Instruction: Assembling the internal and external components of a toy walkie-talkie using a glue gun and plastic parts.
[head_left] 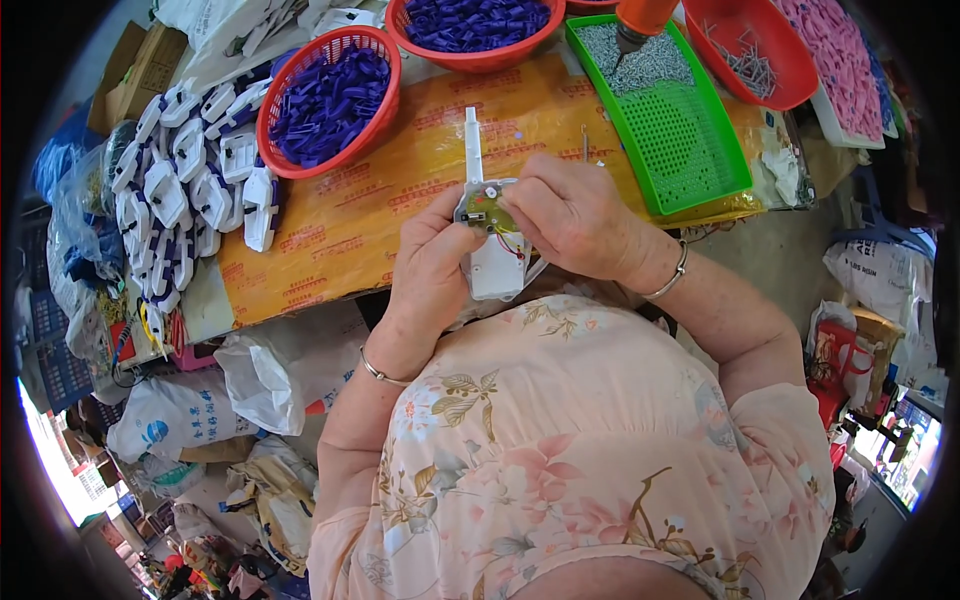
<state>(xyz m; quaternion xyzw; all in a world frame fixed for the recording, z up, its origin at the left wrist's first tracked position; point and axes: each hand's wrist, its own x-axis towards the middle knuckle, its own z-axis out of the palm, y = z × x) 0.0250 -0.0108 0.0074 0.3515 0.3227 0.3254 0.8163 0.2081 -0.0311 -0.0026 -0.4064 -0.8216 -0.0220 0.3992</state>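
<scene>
At the table's near edge, my left hand (432, 262) is wrapped round a white plastic housing (492, 272) with a long narrow stem that points away from me. A small green circuit board (485, 210) with thin red wires lies on the housing, and my left thumb rests near its lower left edge. My right hand (572, 220) is closed, thumb and fingers pinched at the board's right edge. The right fingertips hide that part of the board. Whether a small part is also between them cannot be seen.
White and purple housings (190, 150) are piled at the left. Red baskets hold purple parts (335, 105). A green tray (672, 150) holds small screws, with an orange power screwdriver (643, 14) above it. Farther right stand a red bowl (790, 85) of metal pins and pink parts (835, 60).
</scene>
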